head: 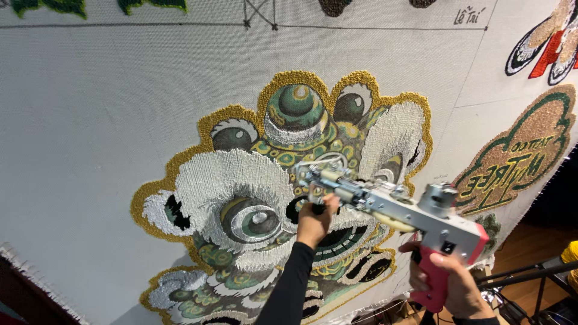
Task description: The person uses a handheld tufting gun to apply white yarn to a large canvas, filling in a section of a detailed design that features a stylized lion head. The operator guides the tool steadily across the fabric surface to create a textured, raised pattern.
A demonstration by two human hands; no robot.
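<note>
Head view. Tufting gun, metal body with pink grip, held against the stretched backing cloth over a tufted lion-head design. Right hand closed around the pink grip; left hand closed on the front handle. Likely rigid, fairly heavy; best held two-handed by these handles. Long axis runs lower right to upper left, needle end pointing into the cloth.

- Tufting gun: bare shiny metal body, glossy pink plastic grip.
- Backing cloth: matt grey woven fabric.
- Lion-head design: rough, looped yarn pile.
</note>
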